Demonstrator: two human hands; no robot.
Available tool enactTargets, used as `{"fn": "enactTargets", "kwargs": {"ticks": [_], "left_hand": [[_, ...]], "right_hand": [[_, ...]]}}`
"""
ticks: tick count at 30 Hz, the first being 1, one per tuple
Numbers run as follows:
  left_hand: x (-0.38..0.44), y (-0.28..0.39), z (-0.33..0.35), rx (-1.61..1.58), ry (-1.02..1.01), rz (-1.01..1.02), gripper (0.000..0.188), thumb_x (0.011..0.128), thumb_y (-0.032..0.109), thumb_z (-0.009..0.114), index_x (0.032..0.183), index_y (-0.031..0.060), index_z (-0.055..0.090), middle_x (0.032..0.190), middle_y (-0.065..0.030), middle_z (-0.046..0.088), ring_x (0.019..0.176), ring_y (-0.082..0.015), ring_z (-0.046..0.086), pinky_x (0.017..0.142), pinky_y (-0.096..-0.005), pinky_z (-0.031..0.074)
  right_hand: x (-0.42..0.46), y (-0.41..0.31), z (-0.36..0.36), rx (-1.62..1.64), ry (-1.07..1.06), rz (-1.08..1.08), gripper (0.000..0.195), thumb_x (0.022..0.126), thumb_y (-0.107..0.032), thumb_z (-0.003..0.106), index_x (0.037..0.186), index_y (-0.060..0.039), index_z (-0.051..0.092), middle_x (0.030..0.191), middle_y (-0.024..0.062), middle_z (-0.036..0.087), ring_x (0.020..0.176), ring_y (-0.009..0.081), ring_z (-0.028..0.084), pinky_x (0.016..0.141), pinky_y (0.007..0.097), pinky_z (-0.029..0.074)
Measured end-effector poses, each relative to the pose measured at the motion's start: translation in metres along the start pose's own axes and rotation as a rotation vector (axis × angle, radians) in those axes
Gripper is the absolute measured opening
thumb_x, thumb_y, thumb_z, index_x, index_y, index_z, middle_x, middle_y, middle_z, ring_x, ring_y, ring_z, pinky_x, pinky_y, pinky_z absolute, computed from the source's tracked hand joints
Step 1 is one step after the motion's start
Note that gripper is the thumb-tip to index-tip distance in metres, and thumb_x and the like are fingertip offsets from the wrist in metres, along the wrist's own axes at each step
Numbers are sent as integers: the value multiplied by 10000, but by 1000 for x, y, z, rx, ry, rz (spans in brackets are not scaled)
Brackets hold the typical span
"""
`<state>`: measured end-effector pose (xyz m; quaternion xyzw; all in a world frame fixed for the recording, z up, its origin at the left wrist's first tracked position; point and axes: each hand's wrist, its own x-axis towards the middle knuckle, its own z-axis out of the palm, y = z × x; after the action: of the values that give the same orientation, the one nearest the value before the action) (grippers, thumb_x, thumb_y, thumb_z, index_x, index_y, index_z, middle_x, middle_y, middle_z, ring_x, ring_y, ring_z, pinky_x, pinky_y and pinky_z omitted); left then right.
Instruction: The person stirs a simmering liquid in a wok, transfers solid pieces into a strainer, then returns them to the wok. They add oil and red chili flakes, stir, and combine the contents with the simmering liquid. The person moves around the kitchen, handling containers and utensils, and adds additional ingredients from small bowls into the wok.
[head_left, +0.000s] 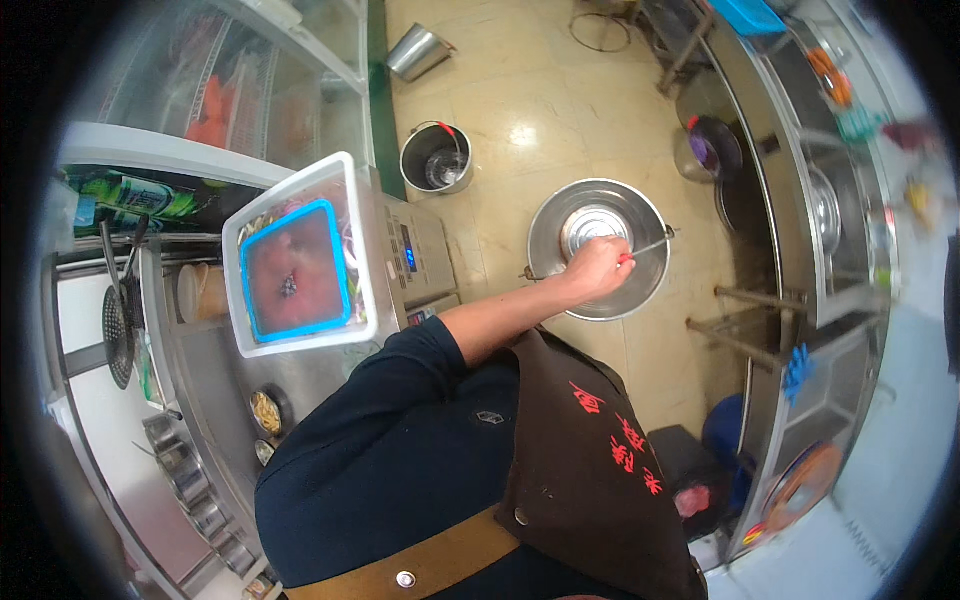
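Observation:
My left hand, at the end of a bare forearm with a dark sleeve pushed up to the elbow, is closed around the red grip of a wire bail handle. That handle belongs to a wide stainless steel bucket, seen from above over the tiled floor. Ringed metal shows at its bottom; my hand and forearm hide part of the inside. Whether the bucket touches the floor I cannot tell. My right hand is out of view. A dark brown apron with red writing covers my front.
A smaller metal bucket with a red grip stands left; another metal bucket is farther off. A white plastic bin holding a blue-rimmed lid and sliced vegetables sits on the left counter. Steel shelving lines the right.

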<state>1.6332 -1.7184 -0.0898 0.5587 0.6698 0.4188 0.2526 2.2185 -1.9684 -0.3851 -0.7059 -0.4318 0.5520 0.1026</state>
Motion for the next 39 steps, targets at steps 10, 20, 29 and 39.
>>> {"fn": "enactTargets", "kwargs": {"ticks": [10, 20, 29, 39], "left_hand": [[155, -192, -161, 88, 506, -312, 159, 825, 152, 662, 811, -7, 663, 783, -206, 649, 740, -385, 644, 676, -444, 509], [320, -294, -341, 244, 869, -711, 259, 903, 266, 650, 816, 23, 676, 611, -24, 597, 553, -91, 518, 533, -280, 430], [408, -427, -458, 97, 1133, -925, 424, 916, 355, 622, 648, 32, 566, 625, -87, 643, 596, -205, 611, 622, -357, 477], [444, -710, -482, -513, 1262, -1185, 125, 902, 128, 584, 870, 32, 657, 771, -58, 670, 676, -140, 654, 611, -269, 491]], "right_hand": [[158, -365, 52, -81, -145, 68, 319, 943, -188, 612, 1195, 6, 582, 1029, 105, 664, 886, 192, 645, 788, 312, 535], [434, -697, 159, 23, -402, 204, 332, 925, -185, 617, 1216, -44, 541, 1022, 104, 648, 858, 225, 676, 713, 334, 578], [570, -1007, 243, -150, -363, -58, 313, 942, -188, 619, 1199, -29, 536, 952, 66, 654, 834, 197, 686, 681, 324, 580], [606, -1199, 460, -664, -572, -172, 145, 953, -59, 554, 1078, 2, 596, 878, 80, 656, 800, 160, 660, 646, 280, 541]]}}
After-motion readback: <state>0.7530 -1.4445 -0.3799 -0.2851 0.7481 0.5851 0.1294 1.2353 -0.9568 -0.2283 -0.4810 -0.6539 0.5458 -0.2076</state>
